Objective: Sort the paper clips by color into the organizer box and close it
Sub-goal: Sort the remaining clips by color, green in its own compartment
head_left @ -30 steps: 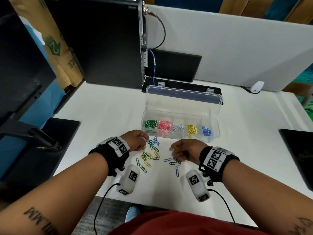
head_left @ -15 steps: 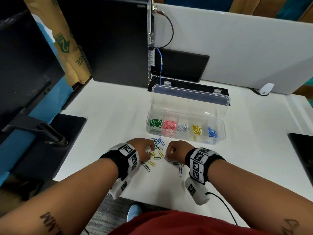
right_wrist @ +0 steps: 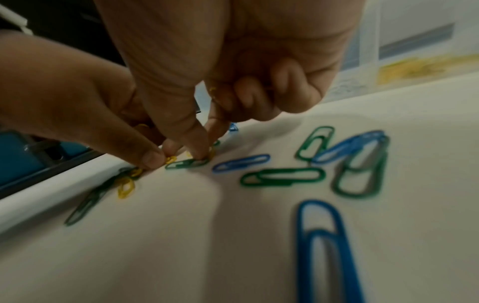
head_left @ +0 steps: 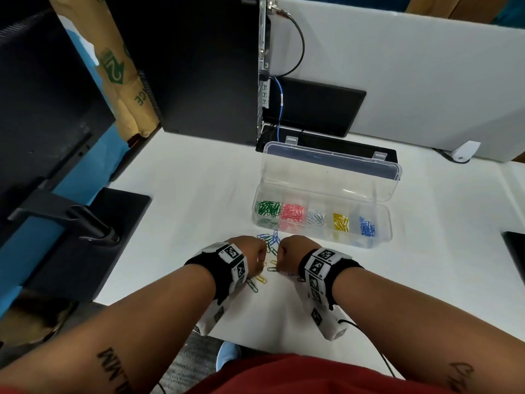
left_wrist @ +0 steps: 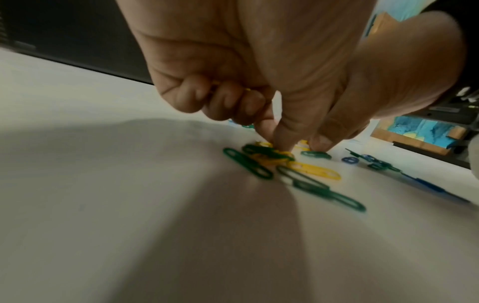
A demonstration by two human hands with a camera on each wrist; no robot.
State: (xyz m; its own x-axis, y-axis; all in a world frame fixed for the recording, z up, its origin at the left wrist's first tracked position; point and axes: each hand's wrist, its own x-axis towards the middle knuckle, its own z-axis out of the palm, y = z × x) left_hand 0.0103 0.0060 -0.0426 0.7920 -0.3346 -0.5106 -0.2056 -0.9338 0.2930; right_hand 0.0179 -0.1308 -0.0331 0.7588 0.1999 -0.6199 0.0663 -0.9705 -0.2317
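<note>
The clear organizer box [head_left: 380, 237] stands open with its lid upright; green, red, white, yellow and blue clips fill separate compartments. Loose green, yellow and blue paper clips [head_left: 271, 245] lie on the table in front of it, between my hands. My left hand [head_left: 254, 253] keeps yellow clips tucked under its curled fingers [left_wrist: 225, 100] and pinches at a yellow clip [left_wrist: 269, 160] in the pile. My right hand [head_left: 289, 248] also has a yellow clip [right_wrist: 212, 89] in its curled fingers, with thumb and forefinger [right_wrist: 207, 147] pressed down on a yellow clip beside a green clip [right_wrist: 186, 163].
A black computer case [head_left: 199, 66] and a flat black device [head_left: 312, 109] stand behind the box against a white partition [head_left: 412, 81]. A monitor base [head_left: 85, 237] sits at the left, and a dark pad [head_left: 515, 251] at the right edge. The table's front edge is close under my wrists.
Both hands have drawn closer together over the pile and lowered their fingertips onto the clips. The view has shifted, so the box appears further right.
</note>
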